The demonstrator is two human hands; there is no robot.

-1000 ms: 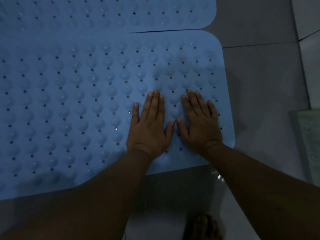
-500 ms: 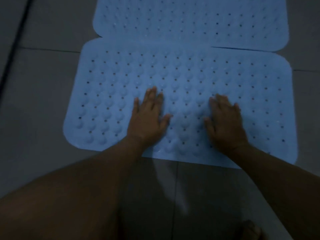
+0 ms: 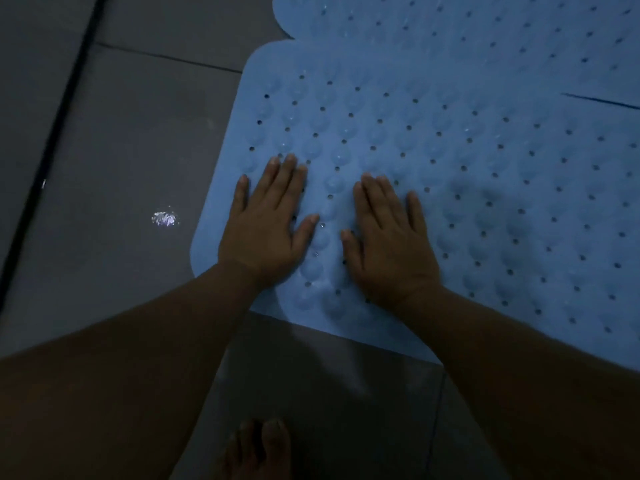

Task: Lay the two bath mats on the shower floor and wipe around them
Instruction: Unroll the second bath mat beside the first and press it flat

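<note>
Two pale blue rubber bath mats with bumps and small holes lie flat on the dark tiled shower floor. The near mat (image 3: 467, 188) fills the middle and right. The far mat (image 3: 485, 36) overlaps or abuts its top edge. My left hand (image 3: 268, 226) presses palm-down on the near mat's left end, fingers spread a little. My right hand (image 3: 391, 244) lies flat beside it, a short gap between the thumbs. Neither hand holds anything.
Grey floor tiles (image 3: 131, 140) with dark grout lines stretch to the left. A small bright wet glint (image 3: 165, 219) shows on the tile left of the mat. My bare toes (image 3: 259, 448) stand at the bottom edge.
Both hands have slid left along the near mat, from its right end to its left end. They came apart midway and now sit close together again.
</note>
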